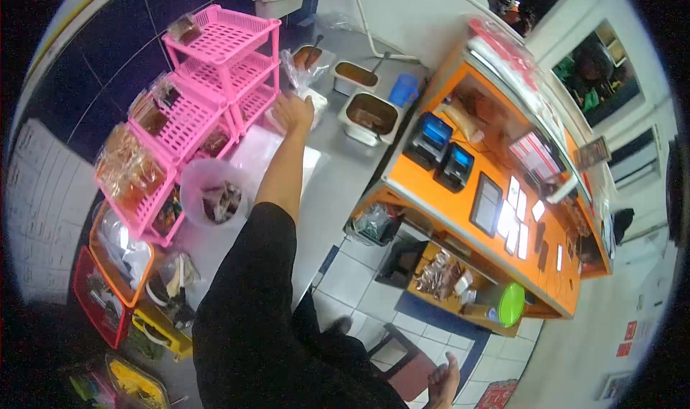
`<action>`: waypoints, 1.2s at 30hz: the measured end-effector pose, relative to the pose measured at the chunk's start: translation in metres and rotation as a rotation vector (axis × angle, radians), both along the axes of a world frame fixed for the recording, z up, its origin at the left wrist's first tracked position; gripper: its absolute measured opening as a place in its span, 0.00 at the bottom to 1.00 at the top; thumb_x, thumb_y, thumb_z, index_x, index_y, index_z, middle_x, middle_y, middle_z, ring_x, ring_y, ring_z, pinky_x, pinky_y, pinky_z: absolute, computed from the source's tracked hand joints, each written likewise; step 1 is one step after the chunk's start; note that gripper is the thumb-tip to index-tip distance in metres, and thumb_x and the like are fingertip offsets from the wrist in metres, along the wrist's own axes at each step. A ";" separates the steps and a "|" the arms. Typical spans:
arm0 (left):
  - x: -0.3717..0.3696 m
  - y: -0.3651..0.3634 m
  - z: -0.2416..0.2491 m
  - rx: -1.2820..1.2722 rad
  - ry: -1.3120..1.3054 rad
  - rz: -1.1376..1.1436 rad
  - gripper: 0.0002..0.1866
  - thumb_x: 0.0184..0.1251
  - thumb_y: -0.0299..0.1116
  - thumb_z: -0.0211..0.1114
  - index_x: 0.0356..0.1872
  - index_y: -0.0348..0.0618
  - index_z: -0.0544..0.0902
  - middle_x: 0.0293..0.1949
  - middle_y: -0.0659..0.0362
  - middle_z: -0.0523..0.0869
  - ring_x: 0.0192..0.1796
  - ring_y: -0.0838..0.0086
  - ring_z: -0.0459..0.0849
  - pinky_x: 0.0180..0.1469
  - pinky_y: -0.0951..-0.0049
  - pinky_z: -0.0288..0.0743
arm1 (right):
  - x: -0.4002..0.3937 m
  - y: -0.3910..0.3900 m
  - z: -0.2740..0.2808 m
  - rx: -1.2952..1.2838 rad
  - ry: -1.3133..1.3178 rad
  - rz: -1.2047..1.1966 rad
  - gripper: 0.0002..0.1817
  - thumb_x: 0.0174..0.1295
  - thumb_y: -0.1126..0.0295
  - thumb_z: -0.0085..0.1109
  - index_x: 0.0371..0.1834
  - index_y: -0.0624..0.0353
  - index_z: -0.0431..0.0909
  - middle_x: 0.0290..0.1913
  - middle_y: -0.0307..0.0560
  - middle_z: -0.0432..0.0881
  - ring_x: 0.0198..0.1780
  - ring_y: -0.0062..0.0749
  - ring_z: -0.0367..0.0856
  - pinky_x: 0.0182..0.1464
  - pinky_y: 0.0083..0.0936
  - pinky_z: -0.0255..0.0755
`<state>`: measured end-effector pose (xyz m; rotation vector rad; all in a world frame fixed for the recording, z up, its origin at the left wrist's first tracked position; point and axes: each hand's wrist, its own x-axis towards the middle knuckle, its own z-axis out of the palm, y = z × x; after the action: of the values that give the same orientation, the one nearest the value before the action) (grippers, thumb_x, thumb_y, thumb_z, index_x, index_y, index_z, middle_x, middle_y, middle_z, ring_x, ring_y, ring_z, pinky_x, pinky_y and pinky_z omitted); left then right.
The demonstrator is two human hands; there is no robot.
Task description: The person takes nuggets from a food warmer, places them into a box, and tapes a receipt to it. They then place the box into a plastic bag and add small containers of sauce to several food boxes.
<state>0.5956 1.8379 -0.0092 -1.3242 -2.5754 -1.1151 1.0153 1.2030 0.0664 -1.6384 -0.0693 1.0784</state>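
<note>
My left hand (292,112) reaches over the steel counter (284,226), palm down, at a white plastic bag (313,107) beside the pink racks (226,35); whether its fingers hold the bag I cannot tell. Below it lie white sheets (262,150), and a translucent tub (208,193) with dark packets stands nearer me. To the right of that hand are metal containers of brown sauce (370,116). My right hand (443,380) hangs low over the floor at the bottom edge, fingers partly curled, touching nothing visible.
An orange desk (431,186) with two card terminals (454,164) and a tablet (486,204) stands at the right. Under it are a box of packets (442,276) and a green-lidded tub (511,305). Orange (144,276) and red baskets (83,265) sit at the left.
</note>
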 end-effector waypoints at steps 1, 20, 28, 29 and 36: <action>-0.001 0.012 0.011 -0.082 -0.004 -0.023 0.31 0.59 0.53 0.67 0.54 0.38 0.78 0.54 0.46 0.77 0.60 0.52 0.75 0.60 0.51 0.68 | -0.002 0.015 0.004 -0.056 0.028 -0.054 0.22 0.70 0.55 0.57 0.62 0.53 0.76 0.21 0.27 0.62 0.23 0.15 0.62 0.30 0.17 0.64; 0.137 -0.118 0.244 0.092 0.009 -0.725 0.15 0.52 0.37 0.63 0.23 0.31 0.82 0.26 0.39 0.81 0.28 0.44 0.79 0.34 0.52 0.71 | -0.106 0.457 0.017 0.431 0.589 0.905 0.44 0.67 0.62 0.61 0.79 0.51 0.42 0.70 0.53 0.65 0.67 0.38 0.68 0.63 0.39 0.70; 0.296 -0.189 0.272 0.094 -0.588 -1.301 0.34 0.60 0.27 0.70 0.68 0.33 0.69 0.59 0.48 0.79 0.61 0.65 0.79 0.64 0.66 0.71 | 0.081 0.479 0.063 0.672 0.547 0.488 0.24 0.64 0.73 0.60 0.62 0.56 0.65 0.57 0.49 0.75 0.56 0.35 0.77 0.57 0.35 0.76; 0.298 -0.200 0.273 0.055 -0.599 -1.277 0.37 0.59 0.27 0.72 0.69 0.34 0.67 0.62 0.47 0.76 0.64 0.64 0.76 0.66 0.64 0.68 | 0.131 0.495 0.046 0.729 0.381 0.472 0.21 0.68 0.66 0.56 0.62 0.59 0.66 0.56 0.49 0.75 0.56 0.35 0.77 0.57 0.34 0.76; 0.263 -0.308 0.111 -0.059 -1.031 -0.496 0.23 0.68 0.34 0.66 0.61 0.32 0.75 0.49 0.51 0.84 0.50 0.69 0.83 0.56 0.72 0.74 | 0.393 0.658 0.196 0.984 -0.448 -0.284 0.28 0.61 0.70 0.63 0.62 0.63 0.62 0.52 0.56 0.78 0.50 0.42 0.81 0.45 0.38 0.81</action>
<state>0.8581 1.5301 0.1022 -1.7975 -2.9292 -2.3326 1.4085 1.8614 0.2628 -0.9049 -0.5535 0.3181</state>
